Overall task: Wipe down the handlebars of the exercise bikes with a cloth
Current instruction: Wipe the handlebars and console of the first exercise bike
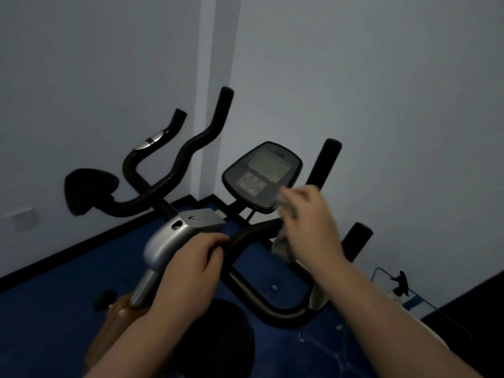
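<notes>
Head view, reading from my left: a second bike's handlebars [174, 165] stand by the wall, well apart from both my hands and untouched by either. Nearer me, my left hand [188, 271] curls round the left side of the near handlebar [253, 230], just beside the silver stem housing [174, 238], a steadying grip on bare tube with no cloth under it. From there the black bar runs rightward and slightly up toward the console [263, 175], then loops back down and round toward me. My right hand [311, 227] sits on that rising stretch, below the console's lower right corner, fingers closed on the grey cloth [283, 244], which bunches above my knuckles and hangs in a fold below them. The hand is blurred, so I cannot tell how much of the cloth actually wraps the tube.

What matters for the next stroke, as I judge it: the bar's long axis here lies left to right between my two hands, and the cloth hand is the one already on it. Farther right, two upright black grips [326, 165] rise behind my right wrist, nearer that hand than the left. I would expect them to fall to the right hand too.
</notes>
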